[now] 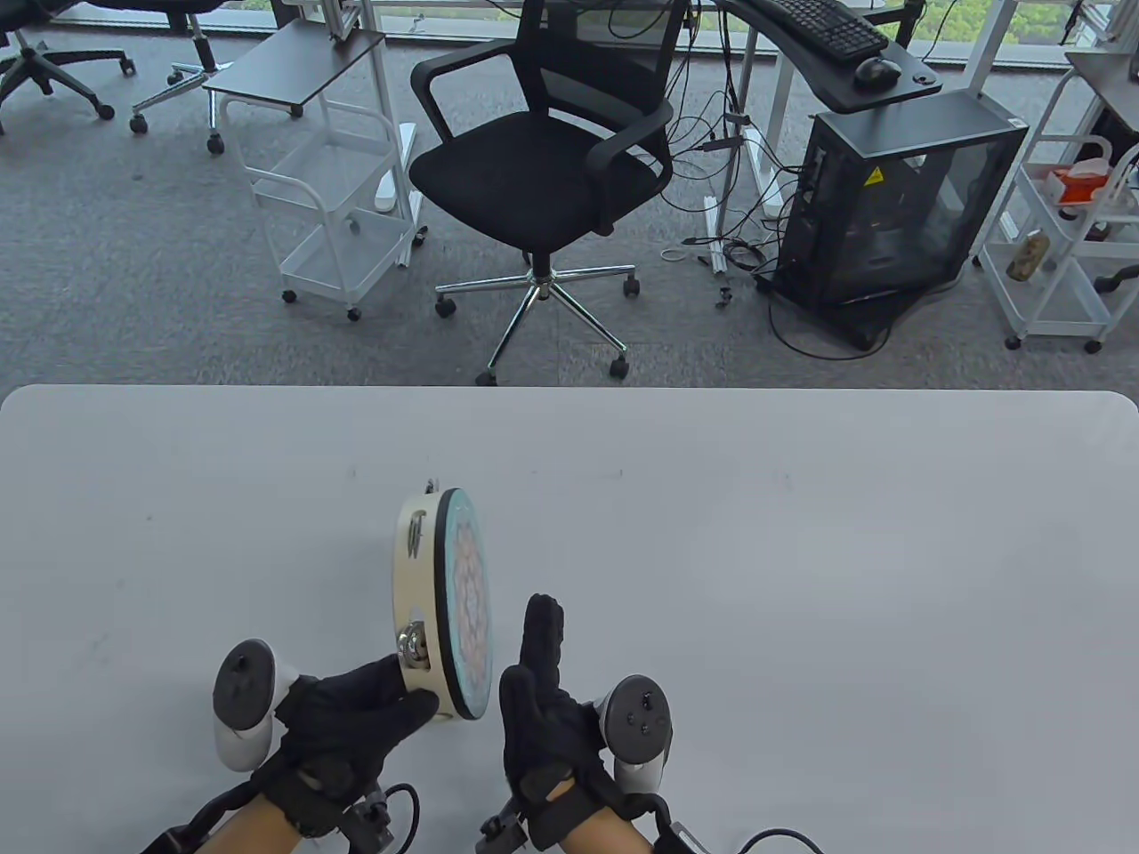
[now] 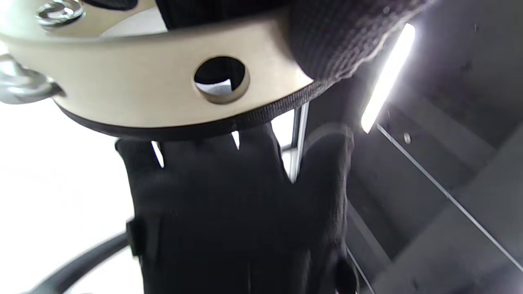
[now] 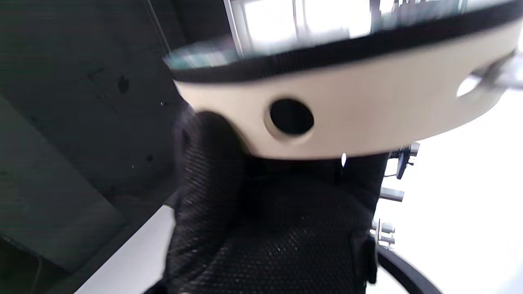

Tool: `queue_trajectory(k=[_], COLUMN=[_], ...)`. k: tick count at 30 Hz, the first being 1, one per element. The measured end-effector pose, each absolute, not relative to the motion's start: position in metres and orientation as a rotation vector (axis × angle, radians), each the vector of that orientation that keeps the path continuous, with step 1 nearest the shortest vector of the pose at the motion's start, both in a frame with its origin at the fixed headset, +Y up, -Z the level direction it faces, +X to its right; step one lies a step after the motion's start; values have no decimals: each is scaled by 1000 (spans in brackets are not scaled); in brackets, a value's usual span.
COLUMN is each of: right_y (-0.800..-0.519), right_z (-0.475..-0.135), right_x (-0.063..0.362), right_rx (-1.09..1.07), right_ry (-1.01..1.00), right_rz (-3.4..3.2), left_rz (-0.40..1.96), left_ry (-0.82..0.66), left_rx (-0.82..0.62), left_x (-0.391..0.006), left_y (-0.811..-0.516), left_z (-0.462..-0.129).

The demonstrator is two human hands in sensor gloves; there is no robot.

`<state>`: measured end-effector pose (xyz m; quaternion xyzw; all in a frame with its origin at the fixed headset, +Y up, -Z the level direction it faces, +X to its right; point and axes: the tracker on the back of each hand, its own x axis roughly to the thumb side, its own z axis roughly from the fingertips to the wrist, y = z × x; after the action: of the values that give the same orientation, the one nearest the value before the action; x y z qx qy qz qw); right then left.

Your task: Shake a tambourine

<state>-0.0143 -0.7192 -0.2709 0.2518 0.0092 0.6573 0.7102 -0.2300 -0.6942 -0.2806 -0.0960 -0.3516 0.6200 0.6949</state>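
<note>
One tambourine [image 1: 445, 605] upright on edge, left hand [image 1: 356, 721] gripping rim, right hand [image 1: 534, 694] open beside.

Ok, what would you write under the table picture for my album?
Left hand grips an upright tambourine by its rim above the table, right hand open flat beside it.

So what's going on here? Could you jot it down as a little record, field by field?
object: tambourine, held on edge above the table, patterned drumhead facing right
left hand: grips the near part of the cream rim
right hand: open, fingers extended, beside the drumhead; contact cannot be told
jingles: metal pair in the rim near the left hand
finger hole: in the rim, unused
background: office chair beyond the table
</note>
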Motion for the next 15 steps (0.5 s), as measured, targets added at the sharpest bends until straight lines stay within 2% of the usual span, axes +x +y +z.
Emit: queue_trajectory(k=[1, 2, 4, 6, 15], right_y=[-720, -721, -722, -721, -721], right_z=[-269, -265, -267, -266, -268], right_x=[-20, -14, -14, -16, -15], right_rx=[597, 562, 525, 568, 550], right_ry=[48, 25, 3, 60, 35], right_rz=[1457, 1450, 1410, 1429, 1429], left_rz=[1317, 1269, 1330, 1290, 1292], left_ry=[-890, -904, -836, -895, -862], left_rx=[-316, -384, -272, -335, -302], left_x=[-217, -216, -216, -216, -217], left_y=[-694, -696, -694, -694, -694], left_z=[-276, -273, -273, -274, -274])
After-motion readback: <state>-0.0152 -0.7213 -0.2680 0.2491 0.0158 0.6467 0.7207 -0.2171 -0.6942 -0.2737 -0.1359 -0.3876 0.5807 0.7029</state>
